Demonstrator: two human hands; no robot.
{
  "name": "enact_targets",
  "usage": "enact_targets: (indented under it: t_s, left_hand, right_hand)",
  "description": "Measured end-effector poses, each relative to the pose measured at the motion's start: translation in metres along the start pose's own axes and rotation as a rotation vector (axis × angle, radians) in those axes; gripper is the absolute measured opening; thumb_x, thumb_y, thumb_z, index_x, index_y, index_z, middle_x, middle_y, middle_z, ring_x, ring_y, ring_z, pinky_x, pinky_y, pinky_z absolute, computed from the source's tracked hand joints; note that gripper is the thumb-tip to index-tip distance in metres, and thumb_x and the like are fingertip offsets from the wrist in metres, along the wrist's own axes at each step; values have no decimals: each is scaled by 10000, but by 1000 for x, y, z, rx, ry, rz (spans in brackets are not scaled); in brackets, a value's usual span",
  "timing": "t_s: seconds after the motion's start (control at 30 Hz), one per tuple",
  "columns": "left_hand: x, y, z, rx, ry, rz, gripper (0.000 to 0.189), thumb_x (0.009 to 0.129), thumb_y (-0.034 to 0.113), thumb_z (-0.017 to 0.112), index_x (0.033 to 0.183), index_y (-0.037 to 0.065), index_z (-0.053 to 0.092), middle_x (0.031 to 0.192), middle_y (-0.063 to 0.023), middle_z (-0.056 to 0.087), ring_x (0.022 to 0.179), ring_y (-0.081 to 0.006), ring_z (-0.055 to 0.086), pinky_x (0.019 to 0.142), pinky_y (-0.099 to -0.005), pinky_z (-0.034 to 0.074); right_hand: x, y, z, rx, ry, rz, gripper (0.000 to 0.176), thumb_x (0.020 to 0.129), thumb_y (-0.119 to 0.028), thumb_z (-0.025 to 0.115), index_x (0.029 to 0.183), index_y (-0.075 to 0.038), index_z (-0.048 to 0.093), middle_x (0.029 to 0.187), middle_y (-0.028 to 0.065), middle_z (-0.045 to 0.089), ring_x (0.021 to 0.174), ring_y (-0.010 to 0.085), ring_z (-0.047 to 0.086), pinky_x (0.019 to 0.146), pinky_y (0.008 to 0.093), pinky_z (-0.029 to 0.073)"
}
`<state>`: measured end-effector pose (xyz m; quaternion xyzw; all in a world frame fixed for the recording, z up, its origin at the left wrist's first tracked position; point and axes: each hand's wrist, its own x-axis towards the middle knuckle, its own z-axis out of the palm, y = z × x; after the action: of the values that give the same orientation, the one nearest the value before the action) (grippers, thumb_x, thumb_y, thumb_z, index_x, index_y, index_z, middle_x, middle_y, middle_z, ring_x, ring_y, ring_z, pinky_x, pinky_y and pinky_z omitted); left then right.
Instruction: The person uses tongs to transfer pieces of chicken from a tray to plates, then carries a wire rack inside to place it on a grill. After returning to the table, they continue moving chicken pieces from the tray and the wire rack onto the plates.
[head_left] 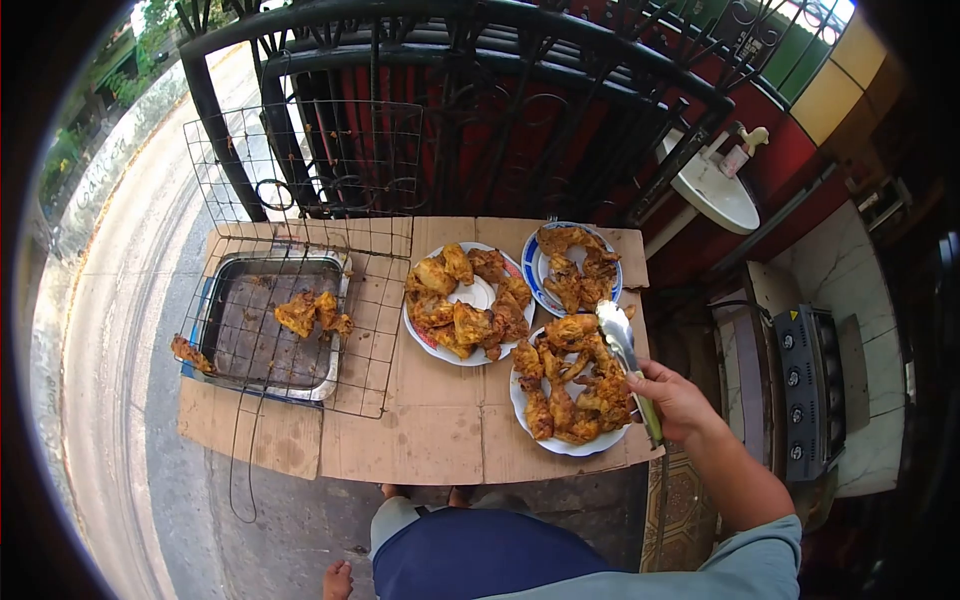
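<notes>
1. Own body, nearest: blue cloth at the lap, a bare foot (338,578) on the pavement below the near edge of the cardboard sheet (440,420).
2. Right hand (678,402) comes in over the cardboard's near right corner. Fingers wrapped tight round the handle end of metal tongs (622,350). Left hand out of view.
3. The tongs point away from the body, with their tips above the nearest white plate (560,445) on the cardboard's right side. Can't tell if the tips grip any meat.
4. That plate is heaped with grilled chicken pieces (570,385), browned and charred.
5. Middle plate (478,293), at the cardboard's centre, has chicken ringed round a bare middle.
6. Blue-rimmed plate (532,275), at the far right of the cardboard, also holds chicken.
7. Metal tray (230,300) on the cardboard's left end, under a wire grill rack (370,300). A few pieces (312,313) lie on the rack above the tray, and one more piece (190,352) is at its left edge.
8. Beyond the cardboard's far edge is a black iron gate (480,130). A white sink (715,190) is off the far right corner.
</notes>
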<state>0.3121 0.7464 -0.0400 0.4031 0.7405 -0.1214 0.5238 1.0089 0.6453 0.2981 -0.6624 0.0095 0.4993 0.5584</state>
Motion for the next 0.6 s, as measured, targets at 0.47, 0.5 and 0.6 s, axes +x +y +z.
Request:
enact_targets:
  t_s: [0.47, 0.5, 0.6]
  left_hand:
    - [-19, 39, -20, -46, -48, -16, 570, 935, 357, 560, 1410, 76, 423, 1296, -121, 559, 1049, -331, 604, 864, -471, 499]
    - [-20, 40, -21, -56, -38, -23, 563, 935, 356, 562, 1406, 78, 429, 1286, -121, 563, 1046, -331, 605, 858, -470, 501]
    - [-17, 35, -21, -62, -34, -39, 554, 934, 353, 565, 1398, 78, 438, 1271, -122, 571, 1045, -332, 606, 847, -469, 506]
  right_hand:
    - [-36, -3, 9, -463, -85, 223, 463, 930, -365, 639, 1179, 9, 529, 919, 102, 614, 710, 169, 637, 643, 309, 572]
    - [-48, -15, 17, -738, -11, 108, 604, 844, -371, 735, 1232, 47, 534, 952, 131, 608, 833, 238, 653, 688, 339, 540]
    - [-64, -42, 33, -1505, 229, -442, 665, 783, -318, 776, 1306, 0, 518, 983, 129, 592, 927, 294, 628, 774, 395, 501]
